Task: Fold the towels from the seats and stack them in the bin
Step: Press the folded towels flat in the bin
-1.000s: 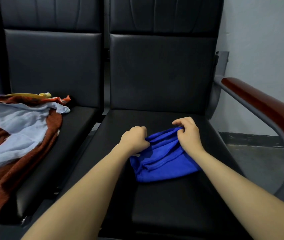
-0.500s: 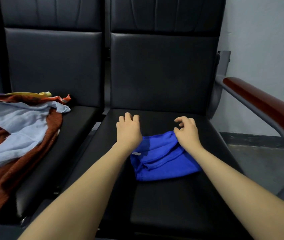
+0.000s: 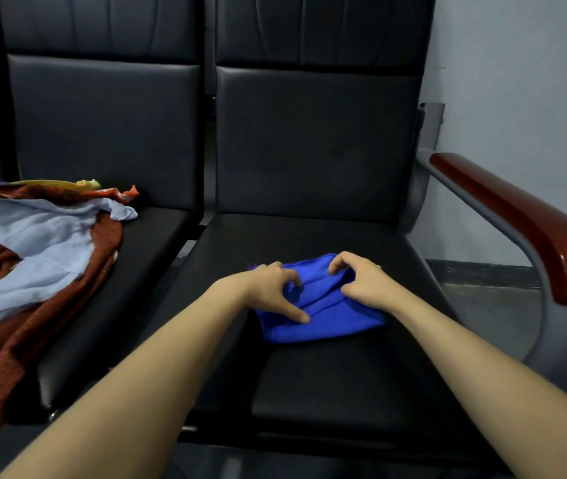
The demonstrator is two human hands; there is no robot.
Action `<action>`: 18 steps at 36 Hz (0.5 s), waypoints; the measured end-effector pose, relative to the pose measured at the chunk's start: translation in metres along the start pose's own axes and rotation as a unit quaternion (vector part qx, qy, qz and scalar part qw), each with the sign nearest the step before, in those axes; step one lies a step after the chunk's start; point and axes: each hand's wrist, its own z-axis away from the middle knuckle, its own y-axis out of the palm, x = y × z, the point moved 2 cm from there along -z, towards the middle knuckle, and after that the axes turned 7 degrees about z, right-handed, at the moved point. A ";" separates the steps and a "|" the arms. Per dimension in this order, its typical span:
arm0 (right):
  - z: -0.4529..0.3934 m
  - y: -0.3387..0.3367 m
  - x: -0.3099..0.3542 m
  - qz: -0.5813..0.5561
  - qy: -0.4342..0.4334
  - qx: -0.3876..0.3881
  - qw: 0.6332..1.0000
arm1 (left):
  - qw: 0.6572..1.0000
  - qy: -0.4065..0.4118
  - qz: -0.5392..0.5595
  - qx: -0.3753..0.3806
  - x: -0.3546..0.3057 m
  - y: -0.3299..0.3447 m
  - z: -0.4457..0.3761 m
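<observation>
Both hands on blue towel (image 3: 323, 312), black seat (image 3: 327, 382). L hand (image 3: 268, 288) fingers curled, thumb pressing cloth. R hand (image 3: 361, 281) pinching a fold.

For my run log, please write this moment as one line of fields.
step: folding | blue towel: bunched on right seat | left hand: on towel | right hand: on towel | cloth pile: left seat, untouched | bin: unseen
</observation>
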 end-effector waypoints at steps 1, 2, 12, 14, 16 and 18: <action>0.001 0.001 -0.001 0.005 -0.003 -0.002 1.000 | 1.000 0.003 -0.015 0.004 0.000 0.001 0.001; 0.002 0.001 -0.003 0.009 -0.006 -0.011 1.000 | 1.000 0.004 -0.027 0.007 0.000 0.002 0.003; 0.008 0.000 -0.002 0.073 0.004 -0.154 0.985 | 0.994 0.049 -0.049 -0.083 -0.004 0.003 0.011; 0.006 0.000 0.000 0.054 0.013 -0.164 0.985 | 0.992 0.032 -0.043 -0.115 -0.003 0.002 0.012; 0.004 -0.001 0.000 0.051 0.024 -0.161 0.985 | 0.988 0.012 -0.021 -0.155 -0.002 0.000 0.010; 0.003 -0.001 -0.001 0.044 0.038 -0.148 0.987 | 0.980 -0.006 0.018 -0.196 -0.001 -0.002 0.010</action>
